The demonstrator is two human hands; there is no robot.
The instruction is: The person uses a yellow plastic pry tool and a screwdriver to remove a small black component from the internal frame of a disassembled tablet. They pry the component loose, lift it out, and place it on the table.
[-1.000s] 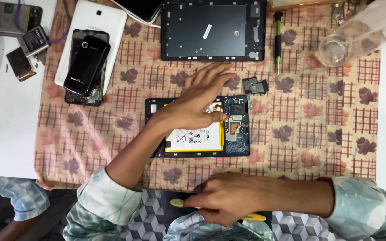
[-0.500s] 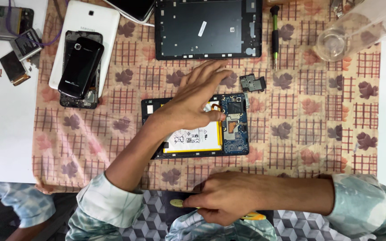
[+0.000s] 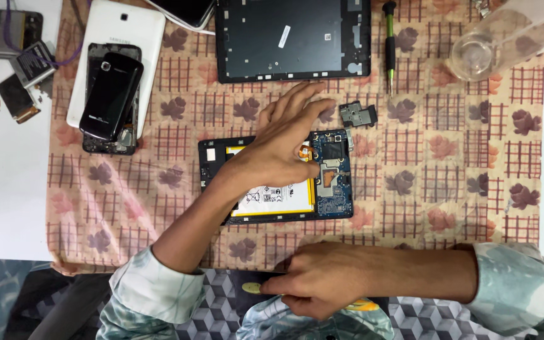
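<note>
Far left: loose batteries (image 3: 25, 79) on white table. White tablet back (image 3: 118, 44) with black phones (image 3: 111, 94) stacked on top.

Centre: left hand (image 3: 278, 148) on opened tablet (image 3: 275, 173), thumb and forefinger pinched near orange flex by blue board (image 3: 334, 176), other fingers fanned; what it grips, cannot tell. Best: light pull, straight up.

Lower centre: right hand (image 3: 322, 283) curled around yellow-handled tool (image 3: 253, 288) at table edge.

Right: small loose part (image 3: 358, 114), green screwdriver (image 3: 390, 44), clear bottle (image 3: 505, 38).
</note>
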